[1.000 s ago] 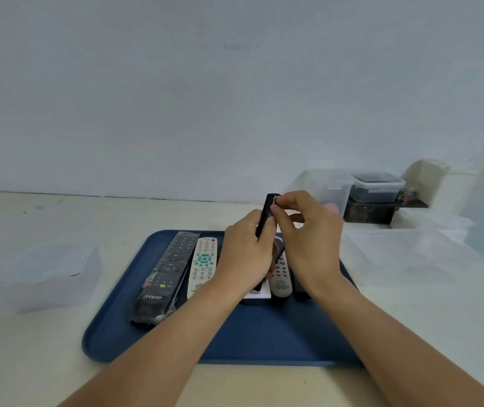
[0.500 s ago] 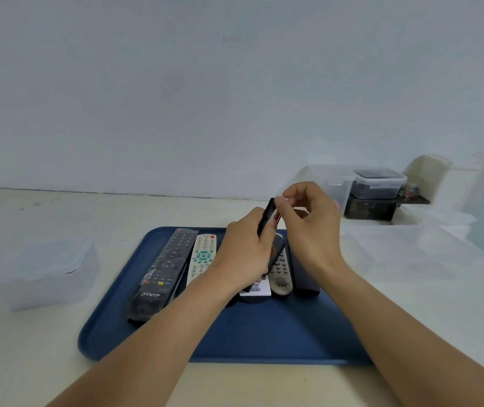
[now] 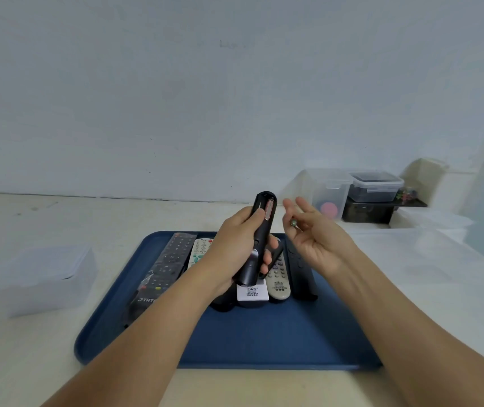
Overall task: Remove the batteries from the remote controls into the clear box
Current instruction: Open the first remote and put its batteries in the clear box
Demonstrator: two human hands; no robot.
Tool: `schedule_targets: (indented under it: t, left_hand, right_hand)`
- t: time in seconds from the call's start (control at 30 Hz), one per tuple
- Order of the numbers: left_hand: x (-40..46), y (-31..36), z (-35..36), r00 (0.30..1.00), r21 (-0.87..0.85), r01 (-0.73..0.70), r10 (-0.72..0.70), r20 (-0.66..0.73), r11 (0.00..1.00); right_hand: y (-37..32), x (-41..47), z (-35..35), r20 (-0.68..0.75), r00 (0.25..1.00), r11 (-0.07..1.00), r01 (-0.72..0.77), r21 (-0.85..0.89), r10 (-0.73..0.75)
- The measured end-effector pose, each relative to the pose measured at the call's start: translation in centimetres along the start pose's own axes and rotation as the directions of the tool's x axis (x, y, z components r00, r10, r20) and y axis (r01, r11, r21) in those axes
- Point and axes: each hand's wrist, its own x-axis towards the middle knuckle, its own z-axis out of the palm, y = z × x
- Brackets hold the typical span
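L hand (image 3: 236,254) grips a black remote (image 3: 259,239), held up over the blue tray (image 3: 264,342), top end tipped away. Its back is open & one reddish battery (image 3: 268,209) sits in the slot near the top. R hand (image 3: 317,239) is just beside it, not touching, palm up w/ fingers loosely bent; a small battery (image 3: 293,223) is pinched at the fingertips.

On the tray, far half: a long black remote (image 3: 165,268) at the left, a white remote (image 3: 201,249) next to it, a grey remote (image 3: 277,277) & a dark remote (image 3: 301,268) on the right. Front half of the tray is bare blue.

A clear box (image 3: 44,280) sits on the desk (image 3: 29,362) left of the tray, close to its edge but apart. Another clear box (image 3: 411,259) lies right of the tray. Far right corner has stacked tubs (image 3: 374,186) by the wall.
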Motion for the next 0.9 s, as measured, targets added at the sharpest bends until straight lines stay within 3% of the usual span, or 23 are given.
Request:
schedule_targets:
  t: [0.1,0.2,0.3,0.4,0.5,0.53,0.6,0.67,0.7,0.77,0.83,0.9]
  left_hand:
    - [-0.1,0.3,-0.4,0.993,-0.04,0.078,-0.074,0.092,0.996]
    - [-0.1,0.4,-0.7,0.98,-0.001,0.13,-0.128,0.152,0.992]
    - [0.1,0.7,-1.3,0.968,-0.027,0.189,-0.182,0.175,0.982]
    - [0.2,1.8,-3.1,0.963,-0.273,0.244,-0.201,0.177,0.931]
    - [0.5,2.3,-4.4,0.991,-0.603,0.135,-0.11,0.079,0.786]
    - [0.7,2.1,-4.1,0.998,-0.595,0.06,-0.057,0.024,0.801]
    - [0.9,1.2,-2.7,0.998,-0.364,-0.057,0.038,-0.059,0.93]
    - [0.9,0.3,-1.0,0.996,-0.177,-0.075,0.064,-0.065,0.981]
    - [0.7,0.3,-0.5,0.996,-0.178,-0.051,0.037,-0.078,0.983]
    - [0.7,0.5,-0.3,0.994,-0.36,0.002,-0.042,-0.103,0.933]
    - [0.7,0.9,-0.4,0.986,-0.573,0.028,-0.116,-0.117,0.819]
    - [0.7,0.9,-0.4,0.98,-0.612,0.055,-0.159,-0.117,0.789]
  right_hand:
    - [0.3,0.2,0.0,0.031,0.999,0.964,-0.013,-0.264,0.022]
    - [0.3,0.0,0.0,0.169,0.983,0.786,0.158,-0.598,-0.069]
    - [0.2,-0.5,-0.2,0.284,0.952,0.645,0.288,-0.708,-0.114]
    - [-0.5,-0.6,-0.4,0.238,0.958,0.662,0.283,-0.694,-0.16]
    - [-0.7,-0.9,-0.5,0.189,0.974,0.648,0.223,-0.728,-0.124]
    - [-0.4,-1.2,-0.4,0.187,0.98,0.643,0.19,-0.742,-0.073]
    - [0.8,-1.9,0.0,0.205,0.977,0.655,0.122,-0.745,0.052]
    - [2.2,-2.6,0.5,0.241,0.966,0.615,0.133,-0.778,0.096]
    - [2.6,-2.9,0.7,0.266,0.963,0.549,0.199,-0.812,0.045]
    - [2.9,-3.2,0.7,0.375,0.902,0.274,0.424,-0.864,-0.213]
    - [2.2,-3.2,0.5,0.517,0.701,-0.02,0.585,-0.811,-0.491]
    - [1.6,-3.3,0.6,0.619,0.558,-0.127,0.678,-0.724,-0.553]
